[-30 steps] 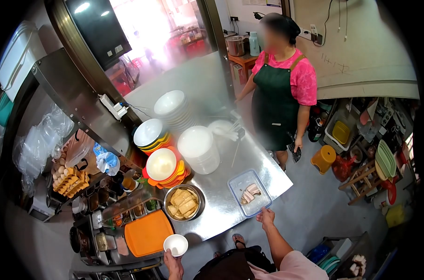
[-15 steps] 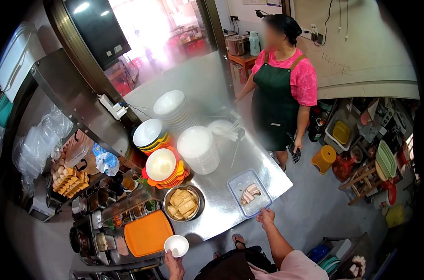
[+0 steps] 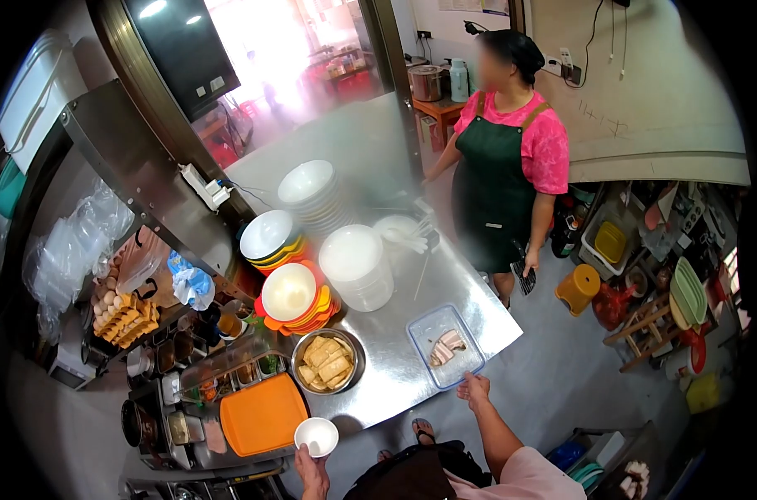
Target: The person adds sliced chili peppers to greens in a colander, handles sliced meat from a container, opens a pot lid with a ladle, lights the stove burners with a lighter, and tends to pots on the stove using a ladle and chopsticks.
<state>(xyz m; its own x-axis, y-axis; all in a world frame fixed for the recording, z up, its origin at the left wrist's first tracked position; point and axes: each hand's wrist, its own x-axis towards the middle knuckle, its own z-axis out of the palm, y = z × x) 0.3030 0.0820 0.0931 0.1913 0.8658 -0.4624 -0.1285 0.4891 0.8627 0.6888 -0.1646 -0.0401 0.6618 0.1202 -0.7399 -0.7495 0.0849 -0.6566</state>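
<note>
My left hand (image 3: 310, 471) holds a small white bowl (image 3: 317, 436) by its lower edge, beside the right corner of an orange tray (image 3: 264, 415). The fingers of my right hand (image 3: 474, 387) grip the near corner of a clear plastic container (image 3: 425, 333) with a blue rim, at the front edge of the steel table (image 3: 395, 383). Several pale meat slices (image 3: 447, 347) lie inside it. Between my hands, further left on the table, stands a metal bowl of fried yellowish pieces (image 3: 327, 362).
Stacked bowls (image 3: 288, 293) and a tall stack of clear tubs (image 3: 356, 267) stand further back. Across the table a person in a green apron (image 3: 497, 179) holds a dark slotted utensil (image 3: 524, 279). A yellow stool (image 3: 578, 287) is on the floor at right.
The view has shifted slightly. Both hands keep their holds, with the white bowl and the container almost where they were.
</note>
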